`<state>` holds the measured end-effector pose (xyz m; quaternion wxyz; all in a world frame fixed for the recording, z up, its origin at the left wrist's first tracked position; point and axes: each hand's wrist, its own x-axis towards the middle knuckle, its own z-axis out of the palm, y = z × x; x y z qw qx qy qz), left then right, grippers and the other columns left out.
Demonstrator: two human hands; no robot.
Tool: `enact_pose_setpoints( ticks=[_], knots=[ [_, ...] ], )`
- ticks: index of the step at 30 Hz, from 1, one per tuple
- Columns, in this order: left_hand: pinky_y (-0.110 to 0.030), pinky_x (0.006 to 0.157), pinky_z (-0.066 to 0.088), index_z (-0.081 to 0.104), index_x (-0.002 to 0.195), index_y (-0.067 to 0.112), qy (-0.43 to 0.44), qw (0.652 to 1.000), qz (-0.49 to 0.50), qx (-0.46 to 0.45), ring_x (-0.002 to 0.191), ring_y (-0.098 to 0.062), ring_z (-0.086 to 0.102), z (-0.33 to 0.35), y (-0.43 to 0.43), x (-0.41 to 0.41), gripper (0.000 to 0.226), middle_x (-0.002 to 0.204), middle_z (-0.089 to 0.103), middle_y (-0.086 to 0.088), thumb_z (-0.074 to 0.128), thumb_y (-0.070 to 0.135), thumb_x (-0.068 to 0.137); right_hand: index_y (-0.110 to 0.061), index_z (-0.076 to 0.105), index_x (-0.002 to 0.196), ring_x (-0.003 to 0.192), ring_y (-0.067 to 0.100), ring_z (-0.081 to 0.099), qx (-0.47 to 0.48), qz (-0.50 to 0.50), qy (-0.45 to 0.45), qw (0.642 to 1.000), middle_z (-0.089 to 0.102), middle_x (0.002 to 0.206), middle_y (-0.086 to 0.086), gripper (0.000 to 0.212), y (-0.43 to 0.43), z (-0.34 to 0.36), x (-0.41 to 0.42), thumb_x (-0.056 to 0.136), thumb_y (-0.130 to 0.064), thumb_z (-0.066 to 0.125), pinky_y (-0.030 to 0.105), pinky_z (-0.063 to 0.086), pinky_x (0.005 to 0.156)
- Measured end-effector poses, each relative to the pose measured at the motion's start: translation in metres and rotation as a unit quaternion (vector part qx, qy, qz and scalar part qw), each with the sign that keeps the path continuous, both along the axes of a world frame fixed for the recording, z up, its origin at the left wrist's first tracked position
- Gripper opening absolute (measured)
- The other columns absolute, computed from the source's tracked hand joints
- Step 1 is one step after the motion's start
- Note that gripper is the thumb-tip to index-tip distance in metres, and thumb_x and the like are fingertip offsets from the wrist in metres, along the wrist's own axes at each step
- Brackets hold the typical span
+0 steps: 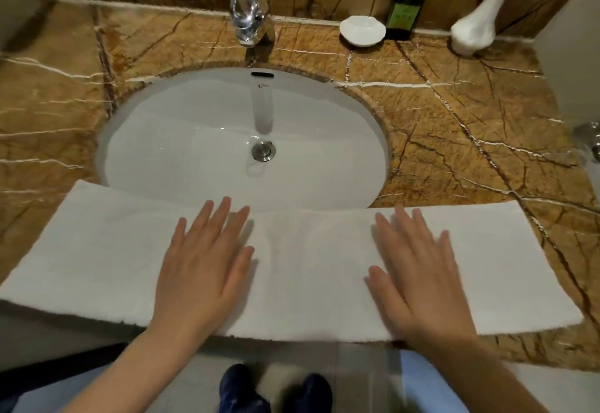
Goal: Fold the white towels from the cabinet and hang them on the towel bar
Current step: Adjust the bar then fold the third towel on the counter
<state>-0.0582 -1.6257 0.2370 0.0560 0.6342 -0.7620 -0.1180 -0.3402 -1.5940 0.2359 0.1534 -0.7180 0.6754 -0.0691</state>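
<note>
The brown veined counter [470, 126] fills most of the view, from the back wall to its front edge near the person. Its widest bare stretch lies to the right of the basin, and a narrower one lies to the left.

A white towel [97, 250] lies along the front of the counter as a long folded band running left to right. Its far edge crosses the near rim of the sink [194, 139] and covers a little of the bowl. Its near edge runs along the counter's front edge and seems to hang slightly past it. The left end reaches almost to the side of the view. The right end stops on the counter, with bare stone beyond it.

The oval white sink sits in the middle of the counter, behind the towel.

The left hand [201, 269] and the right hand [418, 279] both rest flat on the towel, palms down, fingers straight and slightly spread, gripping nothing. They lie either side of the towel's middle, well apart, with a bare strip of cloth between them. The fingertips point toward the sink, and the forearms come up from below the counter edge.

A chrome tap [248, 9] stands behind the sink. A dark green bottle [406, 13] stands at the back right, with a small white dish [362, 31] just beside it.
</note>
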Motion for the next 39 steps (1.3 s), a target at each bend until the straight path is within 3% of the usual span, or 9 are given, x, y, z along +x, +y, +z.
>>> enact_pose_setpoints(
  ticks=[3,5,9,14,18,23,27,34,39],
  knots=[
    [-0.048,0.116,0.010,0.026,0.149,0.031,-0.056,0.997,0.024,0.045,0.146,-0.020,0.011,-0.010,-0.004,0.042,0.064,0.157,0.020,0.000,0.010,0.056,0.092,-0.044,0.002,0.150,0.147,0.016,-0.012,0.023,0.094,0.030,0.995,-0.005,0.160,-0.010,0.059,-0.002,-0.010,0.046,0.094,-0.059,0.011,0.045,-0.011,0.117],
    [-0.048,0.117,0.007,0.021,0.149,0.034,-0.063,0.996,0.037,0.050,0.147,-0.019,0.008,-0.016,-0.007,0.056,0.065,0.158,0.016,0.002,0.006,0.059,0.091,-0.047,-0.008,0.147,0.146,0.018,-0.017,0.029,0.074,0.080,0.994,-0.011,0.159,-0.011,0.059,-0.003,-0.017,0.051,0.091,-0.063,0.004,0.049,-0.011,0.116],
    [-0.047,0.117,0.003,0.020,0.150,0.035,-0.060,0.995,0.067,0.041,0.147,-0.018,0.007,-0.021,-0.009,0.066,0.065,0.159,0.013,0.003,0.004,0.060,0.091,-0.048,0.005,0.149,0.148,0.023,-0.003,0.052,0.017,0.078,0.995,0.002,0.160,-0.009,0.061,0.001,-0.018,0.047,0.091,-0.067,0.011,0.055,0.001,0.117],
    [-0.046,0.117,-0.001,0.016,0.151,0.033,-0.063,0.992,0.105,0.041,0.147,-0.018,0.001,-0.020,-0.008,0.073,0.069,0.160,0.008,0.002,0.000,0.060,0.090,-0.052,-0.010,0.145,0.146,0.019,-0.019,0.064,-0.003,0.094,0.993,-0.013,0.158,-0.012,0.062,0.002,-0.016,0.049,0.087,-0.069,0.002,0.054,-0.007,0.116],
    [-0.042,0.117,-0.006,0.014,0.151,0.033,-0.055,0.997,0.041,0.044,0.147,-0.016,-0.004,-0.018,-0.006,0.069,0.065,0.160,0.006,0.003,0.002,0.057,0.091,-0.040,0.014,0.150,0.148,0.017,-0.006,0.058,0.037,0.057,0.996,0.003,0.159,-0.008,0.061,0.003,-0.004,0.078,0.092,-0.059,0.018,0.050,-0.005,0.116],
    [-0.038,0.117,-0.006,0.019,0.150,0.035,-0.053,0.997,-0.018,0.049,0.147,-0.016,0.007,-0.020,-0.003,0.071,0.064,0.158,0.011,0.004,0.007,0.058,0.092,-0.049,-0.016,0.145,0.145,0.013,-0.019,0.041,0.112,0.062,0.991,-0.020,0.155,-0.015,0.059,0.000,-0.019,0.123,0.092,-0.061,0.007,0.042,-0.018,0.115],
    [-0.041,0.118,-0.004,0.020,0.150,0.032,-0.049,0.998,-0.015,0.039,0.147,-0.019,0.010,-0.019,-0.004,0.072,0.064,0.158,0.013,0.002,0.008,0.057,0.093,-0.042,0.003,0.151,0.148,0.019,0.001,0.023,0.084,0.073,0.994,0.005,0.160,-0.007,0.058,0.005,-0.021,0.125,0.096,-0.056,0.015,0.047,-0.003,0.117],
    [-0.050,0.110,0.017,0.033,0.147,0.026,-0.024,0.991,-0.100,0.080,0.140,-0.024,0.032,-0.014,0.023,0.038,0.058,0.153,0.031,-0.004,0.027,0.052,0.096,-0.033,0.017,0.152,0.146,0.022,0.019,0.045,0.069,0.063,0.995,0.021,0.158,0.000,0.057,0.012,-0.013,0.151,0.098,-0.052,0.021,0.050,0.011,0.114],
    [-0.050,0.113,0.010,0.036,0.145,0.031,-0.014,0.987,-0.075,0.141,0.139,-0.023,0.034,0.002,0.020,0.038,0.059,0.151,0.037,-0.003,0.012,0.054,0.096,-0.037,0.005,0.151,0.147,0.023,0.008,0.102,0.078,0.103,0.986,0.007,0.159,-0.002,0.058,0.005,-0.005,0.155,0.097,-0.054,0.019,0.048,0.000,0.114]
  ],
)
